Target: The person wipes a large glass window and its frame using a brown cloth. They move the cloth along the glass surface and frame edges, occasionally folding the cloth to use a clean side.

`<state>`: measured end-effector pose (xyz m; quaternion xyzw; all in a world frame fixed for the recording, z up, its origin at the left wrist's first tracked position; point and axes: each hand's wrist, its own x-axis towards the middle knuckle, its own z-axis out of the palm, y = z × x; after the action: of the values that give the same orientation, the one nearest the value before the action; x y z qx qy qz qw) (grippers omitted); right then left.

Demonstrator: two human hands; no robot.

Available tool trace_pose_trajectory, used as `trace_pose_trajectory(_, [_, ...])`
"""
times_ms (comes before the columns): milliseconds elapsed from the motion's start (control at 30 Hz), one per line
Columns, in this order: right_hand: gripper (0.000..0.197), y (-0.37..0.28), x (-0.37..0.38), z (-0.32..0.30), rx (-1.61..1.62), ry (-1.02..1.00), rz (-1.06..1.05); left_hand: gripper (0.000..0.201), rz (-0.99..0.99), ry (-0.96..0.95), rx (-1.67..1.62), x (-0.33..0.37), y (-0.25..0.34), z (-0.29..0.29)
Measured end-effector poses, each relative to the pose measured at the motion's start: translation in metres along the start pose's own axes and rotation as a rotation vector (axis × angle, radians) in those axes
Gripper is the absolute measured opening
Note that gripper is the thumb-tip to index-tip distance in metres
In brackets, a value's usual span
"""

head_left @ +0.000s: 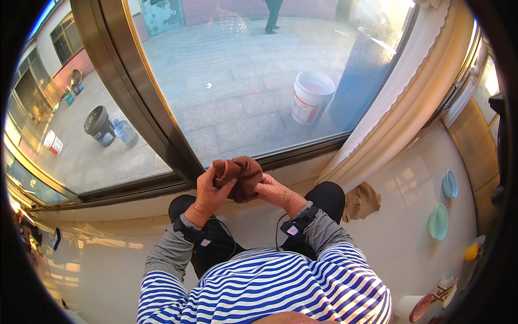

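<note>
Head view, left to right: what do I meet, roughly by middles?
Red-and-white bucket → black bucket → left hand → brown cloth → right hand → crumpled tan cloth → green basin

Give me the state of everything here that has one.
Brown cloth: bunched, held
Left hand: gripping brown cloth
Right hand: gripping brown cloth
Tan cloth: crumpled
Curtain: gathered aside
Large white bucket: upright, uncovered
Black bucket: upright
Green basin: upright
Blue basin: upright
Window: unclear whether open
</note>
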<state>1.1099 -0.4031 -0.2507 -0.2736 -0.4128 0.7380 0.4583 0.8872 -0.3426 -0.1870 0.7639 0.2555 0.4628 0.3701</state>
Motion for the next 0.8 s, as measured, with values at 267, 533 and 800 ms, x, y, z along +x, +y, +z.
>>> trace_pose_trajectory(267, [0.045,-0.071,0.043,0.078,-0.106,0.424,-0.516,0.044,0.197,0.09,0.181,0.056,0.024,-0.026])
trace_pose_trajectory(533, [0.023,-0.193,0.029,0.045,-0.264,0.928,-1.329,0.055,0.637,0.7,0.457,0.111,0.017,-0.138])
trace_pose_trajectory(800, [0.037,-0.213,0.127,0.037,-1.305,1.3,-1.645,0.053,0.673,0.786,0.569,0.171,0.01,-0.18])
